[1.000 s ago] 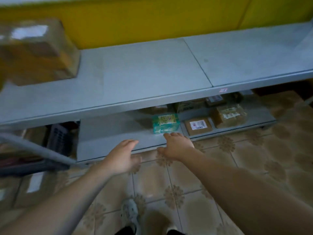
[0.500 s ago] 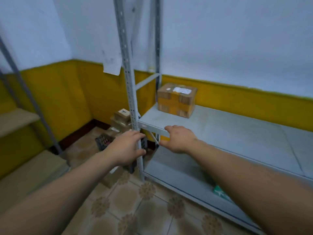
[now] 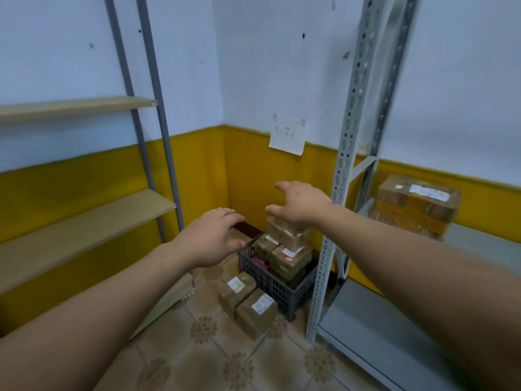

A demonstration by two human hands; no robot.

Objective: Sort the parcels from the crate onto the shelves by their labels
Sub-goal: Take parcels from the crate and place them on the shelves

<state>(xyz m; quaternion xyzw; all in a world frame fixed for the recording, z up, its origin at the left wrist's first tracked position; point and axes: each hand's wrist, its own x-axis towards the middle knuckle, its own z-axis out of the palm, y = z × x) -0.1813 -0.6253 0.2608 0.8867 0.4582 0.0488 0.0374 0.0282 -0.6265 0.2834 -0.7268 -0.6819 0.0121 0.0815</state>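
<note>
- The left hand (image 3: 210, 239) is hanging in the air, palm down, its fingers (image 3: 225, 213) loosely bent and gripping nothing.
- The right hand (image 3: 303, 204) is reaching out a little higher and further forward, its fingers (image 3: 282, 185) spread wide and empty.
- The dark crate (image 3: 270, 283) is sitting on the tiled floor (image 3: 203, 362) in the corner, just beside the upright of the metal shelf (image 3: 366, 320).
- The stacked parcels (image 3: 287, 241) are rising above the crate's rim, brown cardboard with white labels. The right hand is overlapping the top of the stack in this view; whether it is touching cannot be told.
- Two parcels (image 3: 248, 300) are lying side by side on the floor, right against the near side of the crate, labels facing up.
- A large parcel (image 3: 417, 204) wrapped in yellow tape is resting on the upper level of the metal shelf, at the right.
- Wooden shelves (image 3: 84, 221) are running along the left wall (image 3: 70, 52).
- A paper note (image 3: 287, 136) with handwriting is hanging on the back wall above the crate; the writing is too blurred to read.
</note>
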